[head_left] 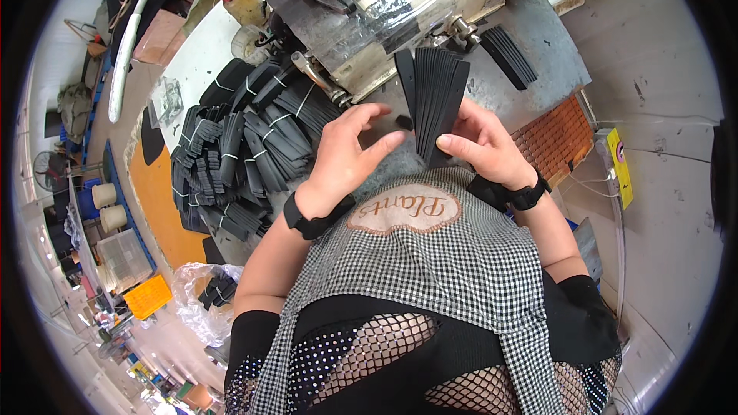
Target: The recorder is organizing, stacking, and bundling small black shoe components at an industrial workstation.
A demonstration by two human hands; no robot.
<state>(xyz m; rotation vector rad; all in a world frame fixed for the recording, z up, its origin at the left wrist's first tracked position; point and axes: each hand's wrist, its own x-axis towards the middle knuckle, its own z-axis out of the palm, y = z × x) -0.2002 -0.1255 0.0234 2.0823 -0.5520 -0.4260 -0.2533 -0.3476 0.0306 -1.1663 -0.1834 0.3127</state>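
My right hand [486, 141] grips a fanned stack of black strips [437, 100] near its lower end, thumb lying across the front. The strips stand up from the hand and spread apart toward the top. To the left of them, my left hand [355, 142] is held apart from the stack, fingers and thumb curved open with nothing between them. A small dark piece [403, 121] shows between the left hand and the stack. Beyond the right hand, another row of black strips [509, 57] lies on the metal table [557, 50].
A machine [369, 27] stands at the back. Left of my hands is a heap of banded black strip bundles [250, 138]. A bottle with a red tip [238, 1] stands behind them. A brown ribbed mat [550, 138] is at right, and a plastic bag [198, 300] lies lower left.
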